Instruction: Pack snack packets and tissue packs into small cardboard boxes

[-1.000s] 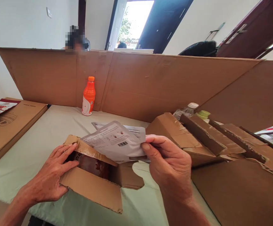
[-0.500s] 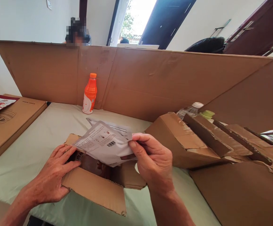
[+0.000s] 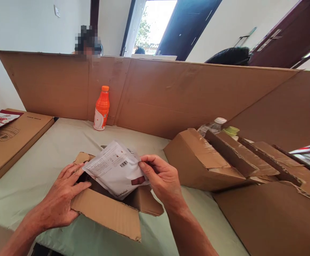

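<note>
My right hand (image 3: 161,177) pinches the right corner of a flat white pouch (image 3: 112,163) printed with small text, a barcode and a dark red patch. The pouch lies tilted over the mouth of a small open cardboard box (image 3: 106,211), its lower part dipping between the flaps. At the box's left side, my left hand (image 3: 61,197) grips the wall, fingers over the rim and thumb outside. The box's contents are mostly covered by the pouch.
An orange bottle (image 3: 101,108) stands by the tall cardboard screen (image 3: 171,96). To the right, a larger open box (image 3: 197,163) has a clear bottle (image 3: 213,126) behind it. Leftward lies a flat carton (image 3: 29,131) with a red-and-white packet (image 3: 0,119) on top. Another person is beyond the screen.
My right hand has moved left and slightly down with the pouch, which now sits lower, its bottom edge in the box's opening. My left hand stays on the box.
</note>
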A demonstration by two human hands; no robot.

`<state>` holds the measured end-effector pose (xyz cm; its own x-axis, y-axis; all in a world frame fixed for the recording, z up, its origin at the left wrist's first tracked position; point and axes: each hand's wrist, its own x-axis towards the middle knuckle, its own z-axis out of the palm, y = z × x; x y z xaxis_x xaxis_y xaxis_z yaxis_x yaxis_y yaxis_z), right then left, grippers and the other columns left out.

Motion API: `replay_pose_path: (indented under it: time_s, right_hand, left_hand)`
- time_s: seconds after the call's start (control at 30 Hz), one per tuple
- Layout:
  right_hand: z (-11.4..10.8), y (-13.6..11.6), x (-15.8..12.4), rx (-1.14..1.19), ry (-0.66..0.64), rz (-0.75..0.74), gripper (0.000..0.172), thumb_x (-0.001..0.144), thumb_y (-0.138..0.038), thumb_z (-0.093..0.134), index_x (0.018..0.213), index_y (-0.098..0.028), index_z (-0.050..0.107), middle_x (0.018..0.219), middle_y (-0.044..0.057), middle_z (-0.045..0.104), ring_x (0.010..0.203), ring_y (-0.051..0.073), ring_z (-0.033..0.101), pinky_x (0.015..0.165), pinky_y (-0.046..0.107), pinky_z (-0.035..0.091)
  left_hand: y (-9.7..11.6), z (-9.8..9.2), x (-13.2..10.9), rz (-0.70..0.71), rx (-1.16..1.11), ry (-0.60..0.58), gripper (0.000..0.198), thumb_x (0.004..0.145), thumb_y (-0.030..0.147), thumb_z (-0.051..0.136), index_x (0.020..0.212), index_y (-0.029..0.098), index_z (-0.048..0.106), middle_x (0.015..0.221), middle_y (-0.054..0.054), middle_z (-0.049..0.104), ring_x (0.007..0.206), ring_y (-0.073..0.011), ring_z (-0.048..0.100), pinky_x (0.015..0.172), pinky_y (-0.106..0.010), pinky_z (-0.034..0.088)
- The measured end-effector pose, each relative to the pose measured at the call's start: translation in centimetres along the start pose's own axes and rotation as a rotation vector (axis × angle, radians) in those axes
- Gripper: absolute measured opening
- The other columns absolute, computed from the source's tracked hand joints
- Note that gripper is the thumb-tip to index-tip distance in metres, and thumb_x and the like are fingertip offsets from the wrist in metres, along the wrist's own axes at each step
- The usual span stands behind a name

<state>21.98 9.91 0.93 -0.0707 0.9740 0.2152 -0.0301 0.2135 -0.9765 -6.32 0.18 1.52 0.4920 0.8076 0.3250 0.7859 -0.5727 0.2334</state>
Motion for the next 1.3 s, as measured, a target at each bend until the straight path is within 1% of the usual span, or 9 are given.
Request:
replay_pose_path:
  time_s: [0.13,0.37,0.53,0.67,0.77,0.83,0.9,1.1,1.3]
  right_hand:
    - [-0.8,0.1,-0.4,-0.033,0.011,-0.030,0.040,0.077,-0.057,0.079,0.086,-0.019,0.068,0.074,-0.001,0.063,0.041,0.013,0.064,0.036,0.023,0.057]
    - [-1.1,0.2,-0.7,-0.083,-0.075,-0.030,0.036,0.082,-0.056,0.073,0.087,-0.021,0.069,0.081,0.001,0.062,0.042,0.013,0.065,0.038,0.026,0.059]
    - [-0.2,-0.2,-0.9,-0.209,-0.130,-0.111,0.026,0.090,-0.047,0.064,0.087,-0.021,0.068,0.090,0.003,0.062,0.047,0.012,0.067,0.037,0.022,0.055]
    - [0.6,-0.3,-1.0,-0.403,-0.147,-0.290,0.015,0.096,-0.030,0.056,0.090,-0.022,0.067,0.091,0.004,0.066,0.064,0.015,0.071,0.047,0.023,0.055]
    - [1.0,-0.3,-1.0,-0.617,-0.301,-0.534,0.018,0.097,-0.018,0.052,0.087,-0.022,0.066,0.084,0.004,0.071,0.076,0.018,0.068,0.066,0.029,0.055]
    - [1.1,-0.2,-1.0,-0.712,-0.433,-0.642,0.021,0.097,-0.016,0.051,0.083,-0.022,0.064,0.079,0.003,0.071,0.074,0.018,0.065,0.069,0.031,0.052]
    - [1.0,-0.2,-1.1,-0.724,-0.475,-0.666,0.022,0.098,-0.015,0.050,0.081,-0.022,0.062,0.077,0.003,0.071,0.072,0.017,0.063,0.068,0.030,0.050]
    - [-0.9,-1.4,-0.1,-0.673,-0.188,-0.613,0.016,0.096,-0.020,0.053,0.084,-0.023,0.063,0.080,0.002,0.072,0.073,0.017,0.066,0.069,0.027,0.052]
    - [-2.6,-1.1,0.9,-0.758,-0.074,-0.519,0.019,0.095,-0.030,0.052,0.079,-0.025,0.062,0.078,0.004,0.071,0.072,0.020,0.065,0.070,0.031,0.052]
  left_hand:
    - [0.1,0.1,-0.3,-0.044,-0.002,0.006,0.067,0.057,0.000,0.059,0.122,0.018,0.063,0.165,-0.019,0.025,0.149,-0.0414,0.027,0.113,-0.064,0.039]
    - [-0.2,0.6,-0.5,-0.068,-0.031,0.039,0.074,0.057,-0.003,0.057,0.128,0.019,0.058,0.169,-0.017,0.016,0.152,-0.0398,0.024,0.114,-0.063,0.038]
    - [-0.1,0.9,-0.8,-0.090,-0.058,0.061,0.062,0.057,-0.004,0.057,0.114,0.019,0.062,0.171,-0.014,0.013,0.151,-0.0397,0.024,0.114,-0.060,0.039]
    - [0.0,0.8,-0.8,-0.065,-0.036,0.072,0.060,0.057,-0.003,0.056,0.113,0.020,0.062,0.171,-0.014,0.015,0.151,-0.0399,0.025,0.113,-0.060,0.039]
    - [0.0,0.8,-0.6,-0.046,-0.018,0.084,0.064,0.056,-0.003,0.056,0.116,0.019,0.061,0.169,-0.015,0.020,0.151,-0.0391,0.025,0.115,-0.059,0.037]
    - [-0.1,0.9,-0.5,-0.037,-0.015,0.095,0.064,0.056,-0.002,0.056,0.116,0.019,0.060,0.168,-0.015,0.025,0.151,-0.0376,0.027,0.116,-0.058,0.036]
    - [-0.3,0.9,-0.4,-0.016,-0.011,0.097,0.062,0.056,-0.002,0.057,0.114,0.020,0.060,0.164,-0.015,0.034,0.150,-0.0354,0.030,0.117,-0.058,0.034]
    - [-0.6,1.0,-0.5,0.034,0.004,0.076,0.065,0.056,0.001,0.058,0.118,0.021,0.058,0.141,-0.012,0.063,0.145,-0.0325,0.041,0.121,-0.059,0.029]
    - [-0.5,0.8,-0.5,0.031,0.015,0.082,0.061,0.058,0.003,0.059,0.116,0.020,0.060,0.135,-0.011,0.068,0.143,-0.0328,0.045,0.120,-0.059,0.032]
